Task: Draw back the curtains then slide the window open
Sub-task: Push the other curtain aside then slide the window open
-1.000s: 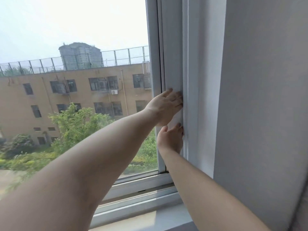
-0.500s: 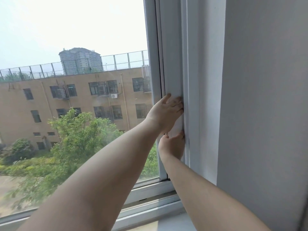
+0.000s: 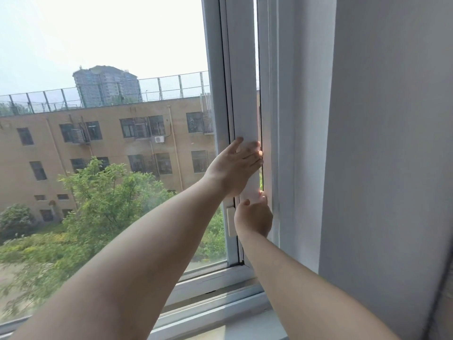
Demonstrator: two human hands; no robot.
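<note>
A grey wall (image 3: 392, 143) fills the space to the right of the window sash (image 3: 242, 94), and a pale grey curtain (image 3: 306, 119) hangs drawn back between that wall and the sash. Left of the sash, the glass pane (image 3: 110, 119) looks out on a tan building with a fenced roof and green trees below. Beneath the sash run the white sill and tracks (image 3: 213, 285). The sash itself is a white upright frame member, and a narrow bright gap shows along its right edge, between it and the fixed frame (image 3: 269, 94). A small white latch (image 3: 231, 222) sits on the lower left side of the sash.

The left hand (image 3: 235, 168) lies flat on the front of the sash, thumb spread up to the left, fingers (image 3: 253, 153) nearly straight and hooked at the tips around the sash's right edge into the gap. The right hand (image 3: 255, 217) is just below it, by the latch, fingers loosely curled with the tips touching the same right edge; how far they wrap behind it cannot be seen.
</note>
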